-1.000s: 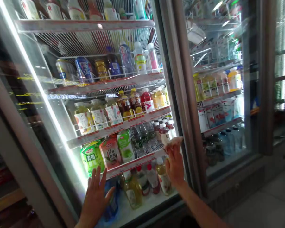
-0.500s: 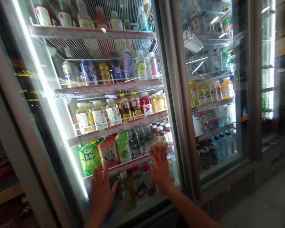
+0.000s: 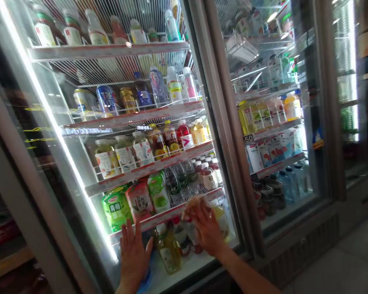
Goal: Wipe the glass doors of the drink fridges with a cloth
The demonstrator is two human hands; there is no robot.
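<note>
L hand [image 3: 135, 255] lies open, flat on the fridge door glass [image 3: 79, 163], low down. R hand [image 3: 208, 232], just beside it, clutches a cloth [image 3: 191, 205] against the glass. Cloth prob. soft, light; best held bunched under the fingers.

Left hand [image 3: 134, 255]: wrist cut off at btm edge. Right hand [image 3: 206, 230] hides part of btm-shelf bottles [image 3: 168, 250]; pale item [image 3: 192, 203] under it too blurred to ID. Top-row bottles [image 3: 95, 29] cropped at top.
</note>
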